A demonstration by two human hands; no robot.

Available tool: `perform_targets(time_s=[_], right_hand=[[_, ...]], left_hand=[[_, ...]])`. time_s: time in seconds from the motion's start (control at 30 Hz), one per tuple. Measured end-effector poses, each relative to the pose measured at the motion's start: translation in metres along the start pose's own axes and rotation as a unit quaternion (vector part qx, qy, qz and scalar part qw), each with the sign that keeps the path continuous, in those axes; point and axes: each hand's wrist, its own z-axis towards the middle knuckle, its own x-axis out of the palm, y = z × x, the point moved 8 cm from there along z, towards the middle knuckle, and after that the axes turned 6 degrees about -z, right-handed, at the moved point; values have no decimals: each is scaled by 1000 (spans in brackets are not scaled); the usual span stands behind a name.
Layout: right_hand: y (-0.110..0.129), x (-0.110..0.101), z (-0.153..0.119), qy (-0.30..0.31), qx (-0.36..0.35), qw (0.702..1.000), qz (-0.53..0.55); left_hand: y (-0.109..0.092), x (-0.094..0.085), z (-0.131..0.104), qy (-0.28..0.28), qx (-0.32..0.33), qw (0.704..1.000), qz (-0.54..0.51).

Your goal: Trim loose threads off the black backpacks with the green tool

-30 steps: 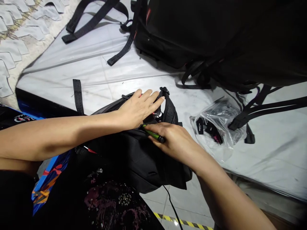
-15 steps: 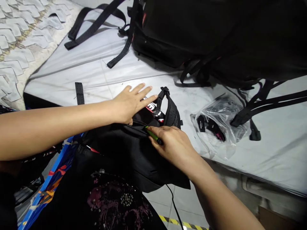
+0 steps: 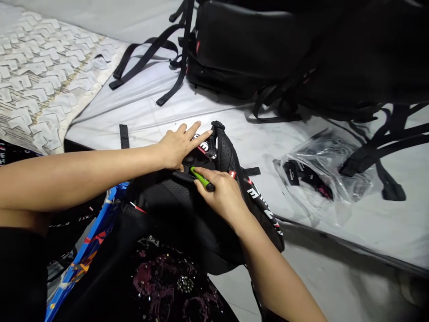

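A black backpack (image 3: pixel 187 214) lies across my lap and the table edge, with white-lettered straps (image 3: pixel 264 208) at its right side. My left hand (image 3: pixel 176 145) presses on its upper part, fingers spread, the thumb down by a padded edge. Close beside that thumb, my right hand (image 3: pixel 221 190) grips a slim green-and-black hand tool (image 3: pixel 202 180). The tool's tip points to the upper left, against the bag near the padded edge; what it touches there is too dark to make out. A padded strap with a buckle (image 3: pixel 218 126) stands up beyond my hands.
More black bags (image 3: pixel 251 53) with hanging straps lie at the back of the white-covered table (image 3: pixel 134 105). A clear plastic bag (image 3: pixel 321 179) with small black pieces is on the right. White chevron-shaped pieces (image 3: pixel 40 76) cover a sheet at left. A blue frame (image 3: pixel 80 264) stands by my left side.
My right hand with the green tool has moved left, closer to my left thumb. The backpack has shifted, showing its lettered strap on the right. The camera view has moved slightly.
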Motion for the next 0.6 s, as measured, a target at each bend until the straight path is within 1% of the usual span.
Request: perform_targets(time_s=[0.1,0.23,0.4,0.5,0.6], right_hand=[[-2,0,-1,-4,-2,1000,-5],[-3,-1,-1,-9,-4,1000,1],[-5,-1,2,-3,2,1000,15],[-5,-1,2,5,9,1000,20],[-6,-2,1,-3,14,1000,26]], left_hand=[[-1,-1,-1,-1,1,1000,4],[0,0,-1,-10,51,998,-38],[7,5,2,5,85,994,-73],[8,5,4,16,86,993,-76],[8,5,5,43,85,993,-75]])
